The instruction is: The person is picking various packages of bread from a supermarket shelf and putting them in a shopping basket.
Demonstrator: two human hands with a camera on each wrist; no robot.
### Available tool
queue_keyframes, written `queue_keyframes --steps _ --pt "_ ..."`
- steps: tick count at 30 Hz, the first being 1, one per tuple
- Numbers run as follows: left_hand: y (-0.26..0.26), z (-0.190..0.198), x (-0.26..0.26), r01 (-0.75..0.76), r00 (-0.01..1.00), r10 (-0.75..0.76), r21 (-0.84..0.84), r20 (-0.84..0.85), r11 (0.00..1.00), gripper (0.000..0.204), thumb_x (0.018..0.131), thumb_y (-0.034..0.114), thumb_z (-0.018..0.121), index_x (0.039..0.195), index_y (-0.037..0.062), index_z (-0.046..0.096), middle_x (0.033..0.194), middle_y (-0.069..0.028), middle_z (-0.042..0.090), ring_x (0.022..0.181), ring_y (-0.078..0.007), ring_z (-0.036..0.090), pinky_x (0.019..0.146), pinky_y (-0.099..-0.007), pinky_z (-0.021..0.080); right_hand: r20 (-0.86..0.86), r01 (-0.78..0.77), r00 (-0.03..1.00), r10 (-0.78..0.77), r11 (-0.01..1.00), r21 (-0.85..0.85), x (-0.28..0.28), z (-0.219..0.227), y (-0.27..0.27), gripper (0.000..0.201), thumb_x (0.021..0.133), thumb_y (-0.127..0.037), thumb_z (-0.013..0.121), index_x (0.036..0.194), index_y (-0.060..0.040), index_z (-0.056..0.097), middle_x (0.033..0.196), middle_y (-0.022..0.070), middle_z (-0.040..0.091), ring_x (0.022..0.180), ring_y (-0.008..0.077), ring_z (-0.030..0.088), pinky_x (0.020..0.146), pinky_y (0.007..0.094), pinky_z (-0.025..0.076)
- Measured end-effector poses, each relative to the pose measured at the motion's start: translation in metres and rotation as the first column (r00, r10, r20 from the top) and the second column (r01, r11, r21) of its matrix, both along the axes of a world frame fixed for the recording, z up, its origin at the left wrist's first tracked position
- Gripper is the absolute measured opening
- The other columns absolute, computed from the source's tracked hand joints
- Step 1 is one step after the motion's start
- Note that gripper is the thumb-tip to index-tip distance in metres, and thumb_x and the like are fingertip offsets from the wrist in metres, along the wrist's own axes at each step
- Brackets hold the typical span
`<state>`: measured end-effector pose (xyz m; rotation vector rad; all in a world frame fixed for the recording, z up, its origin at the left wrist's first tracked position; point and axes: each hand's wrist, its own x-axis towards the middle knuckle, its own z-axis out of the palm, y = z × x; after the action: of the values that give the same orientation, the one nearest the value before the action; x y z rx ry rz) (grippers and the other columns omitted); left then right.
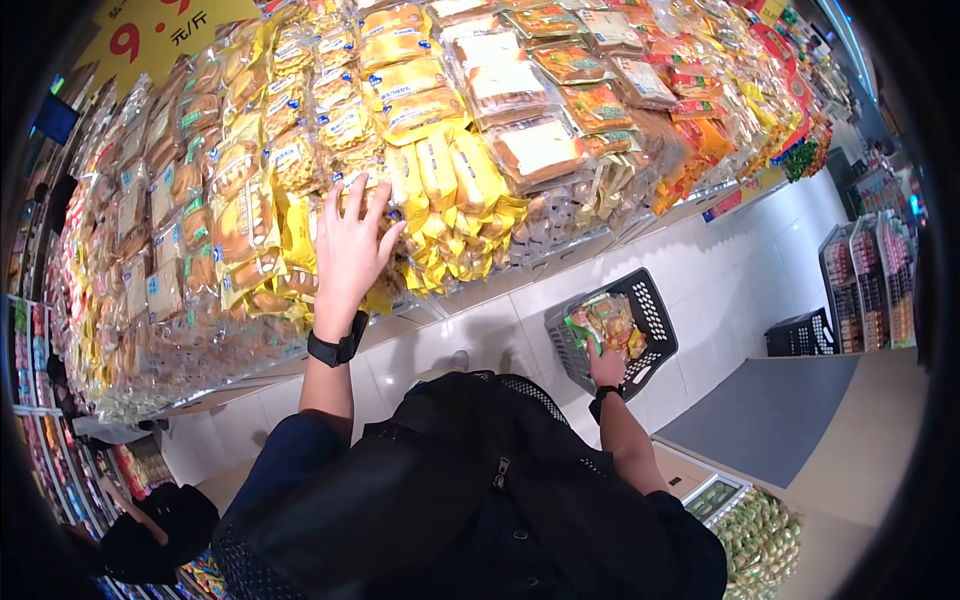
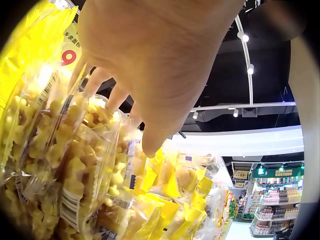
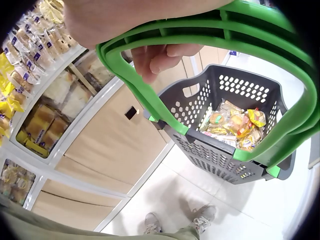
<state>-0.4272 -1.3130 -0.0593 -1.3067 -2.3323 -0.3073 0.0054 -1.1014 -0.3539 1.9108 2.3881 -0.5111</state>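
Note:
In the head view the left hand [image 1: 350,245], fingers spread and nearly straight, lies over packets of knobbly yellow snacks [image 1: 345,125], beside yellow-wrapped packets [image 1: 455,170]. From the left wrist its palm [image 2: 150,55] shows above clear bags [image 2: 75,175] of those snacks, with nothing gripped; whether the fingertips touch them cannot be told. The right hand [image 1: 607,367] holds a basket by its green handle [image 3: 200,37]; in the right wrist view its fingers [image 3: 162,60] curl round the handle. Inside the dark grey basket [image 3: 200,145] lie several wrapped packets [image 3: 235,122].
A long sloping display of packaged breads [image 1: 530,150] spans the front, with a yellow price sign [image 1: 140,40] at upper left. At the right stand bottle shelves [image 1: 870,285] and a grey-topped counter [image 1: 765,410]. Another person [image 1: 165,525] is at lower left.

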Motion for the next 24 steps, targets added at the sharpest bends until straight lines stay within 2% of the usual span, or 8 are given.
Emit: queue_keyframes --steps 8,10,14,16,18,20,22,24 --pt "0.001 0.004 -0.011 0.009 0.999 -0.008 -0.021 0.046 1.0 0.049 0.088 0.031 0.069 0.134 0.0175 0.057 0.14 -0.0124 0.052 0.127 -0.04 0.047 0.099 -0.0498 0.045 -0.072 0.006 0.997 -0.015 0.992 -0.127 -0.003 -0.009 0.005 0.074 0.093 -0.071 0.039 0.111 -0.0077 0.072 0.092 0.027 0.07 0.094 0.0442 0.067 0.082 0.0527 0.051" --pt "-0.002 0.005 -0.013 0.021 0.993 -0.017 -0.038 0.115 0.999 0.053 0.088 0.032 0.069 0.138 0.0191 0.054 0.142 -0.013 0.051 0.13 -0.0405 0.044 0.103 -0.0499 0.042 -0.141 0.046 0.987 -0.073 0.981 -0.188 -0.006 0.005 -0.005 0.062 0.093 -0.063 0.049 0.103 -0.0076 0.074 0.071 0.0128 0.07 0.077 0.0322 0.071 0.073 0.0457 0.052" --pt "0.003 0.007 -0.007 0.038 0.995 -0.04 0.023 0.094 0.999 0.064 0.085 0.035 0.074 0.143 0.0211 0.052 0.144 -0.0142 0.049 0.132 -0.0427 0.042 0.107 -0.0542 0.038 -0.163 0.042 0.986 -0.047 0.998 -0.037 0.006 -0.032 0.002 0.06 0.092 -0.062 0.053 0.099 -0.0062 0.075 0.067 0.0099 0.069 0.069 0.0252 0.07 0.066 0.04 0.052" --pt "0.011 0.015 0.005 0.09 0.996 -0.091 0.084 0.015 0.992 0.076 0.081 0.038 0.078 0.147 0.0178 0.046 0.146 -0.0166 0.046 0.136 -0.0453 0.037 0.111 -0.0572 0.032 -0.278 0.102 0.942 -0.186 0.951 -0.291 0.0 -0.01 -0.004 0.058 0.091 -0.06 0.059 0.093 -0.0047 0.074 0.065 0.0067 0.067 0.062 0.0175 0.066 0.061 0.0332 0.05" --pt "0.027 0.021 0.022 0.152 0.987 -0.156 0.103 0.033 0.983 0.083 0.078 0.041 0.08 0.149 0.0138 0.044 0.149 -0.0182 0.044 0.138 -0.0481 0.033 0.112 -0.0596 0.029 -0.3 0.108 0.933 -0.2 0.948 -0.298 -0.002 -0.006 -0.008 0.056 0.09 -0.059 0.063 0.086 -0.0039 0.073 0.063 0.005 0.065 0.059 0.0138 0.063 0.058 0.0306 0.048" --pt "0.046 0.022 0.048 0.469 0.853 -0.506 0.233 0.132 0.852 0.084 0.08 0.039 0.079 0.15 0.0131 0.041 0.148 -0.0171 0.046 0.138 -0.0441 0.037 0.112 -0.0545 0.033 -0.382 0.048 0.911 -0.157 0.959 -0.28 0.002 -0.02 -0.009 0.058 0.09 -0.059 0.062 0.082 -0.0035 0.072 0.063 0.005 0.064 0.059 0.0137 0.063 0.056 0.031 0.048" --pt "0.078 -0.012 0.078 0.66 0.411 -0.778 0.433 0.476 0.614 0.082 0.082 0.037 0.078 0.151 0.0132 0.04 0.143 -0.0162 0.052 0.136 -0.0361 0.044 0.111 -0.0474 0.037 -0.361 0.002 0.924 -0.127 0.944 -0.329 0.002 -0.031 -0.006 0.06 0.089 -0.061 0.062 0.077 -0.0037 0.072 0.059 0.0038 0.062 0.058 0.0129 0.062 0.055 0.0294 0.047" --pt "0.109 -0.051 0.119 0.699 -0.063 -0.575 0.447 0.816 0.558 0.073 0.089 0.027 0.074 0.151 0.0121 0.039 0.127 -0.0155 0.064 0.12 -0.0286 0.061 0.105 -0.0395 0.045 -0.422 -0.043 0.901 -0.096 0.95 -0.309 -0.002 -0.022 -0.018 0.062 0.09 -0.062 0.059 0.071 -0.0046 0.069 0.057 0.0035 0.062 0.055 0.0152 0.061 0.056 0.0314 0.048"
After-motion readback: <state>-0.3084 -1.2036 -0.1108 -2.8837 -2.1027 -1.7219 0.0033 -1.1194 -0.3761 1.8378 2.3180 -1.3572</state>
